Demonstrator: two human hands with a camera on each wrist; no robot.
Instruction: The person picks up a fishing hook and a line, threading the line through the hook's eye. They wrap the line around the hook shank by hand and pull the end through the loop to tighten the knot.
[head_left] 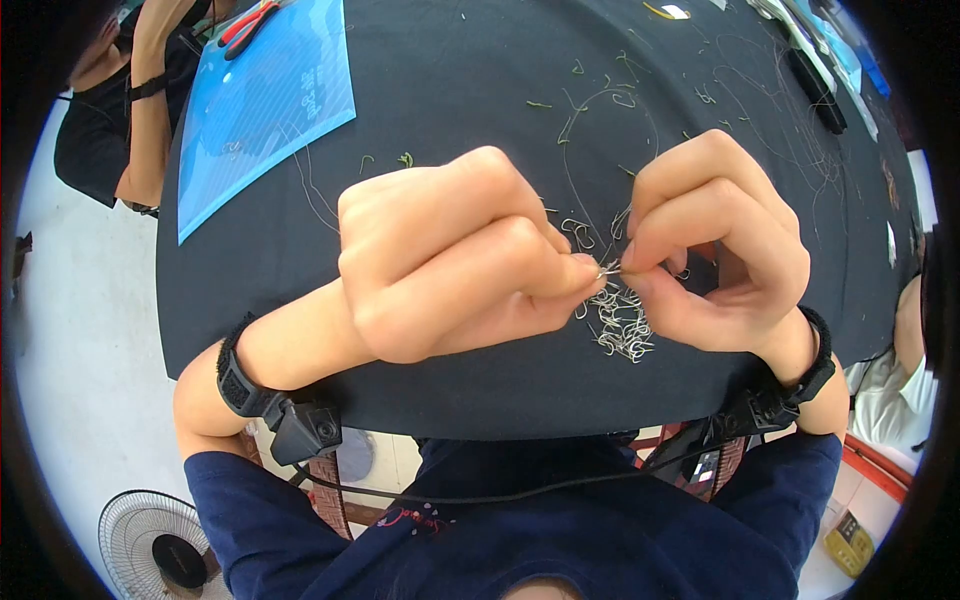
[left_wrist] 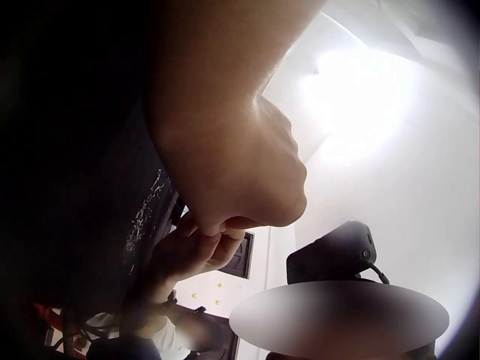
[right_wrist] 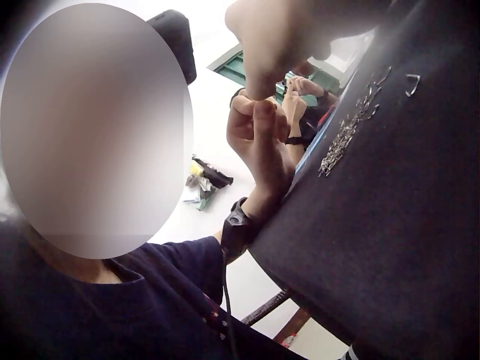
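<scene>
Between the fingertips of both hands is a small metal hook (head_left: 609, 271), pinched by the left hand (head_left: 465, 262) at its left end and by the right hand (head_left: 722, 245) at its right. The hands nearly touch, held above the table. Under them lies a pile of silvery hooks (head_left: 622, 325), which the right wrist view also shows as a pile (right_wrist: 346, 141). A thin clear line (head_left: 568, 170) runs up from near the fingertips and loops over the cloth. The fingers hide most of the pinched hook.
Black cloth (head_left: 450, 400) covers the table. A blue plastic sleeve (head_left: 270, 120) with red-handled pliers (head_left: 247, 28) lies at the upper left, near another person (head_left: 110, 140). Green-tied hooks (head_left: 405, 160) are scattered farther back. A black marker-like object (head_left: 817, 92) and tangled line lie at the right.
</scene>
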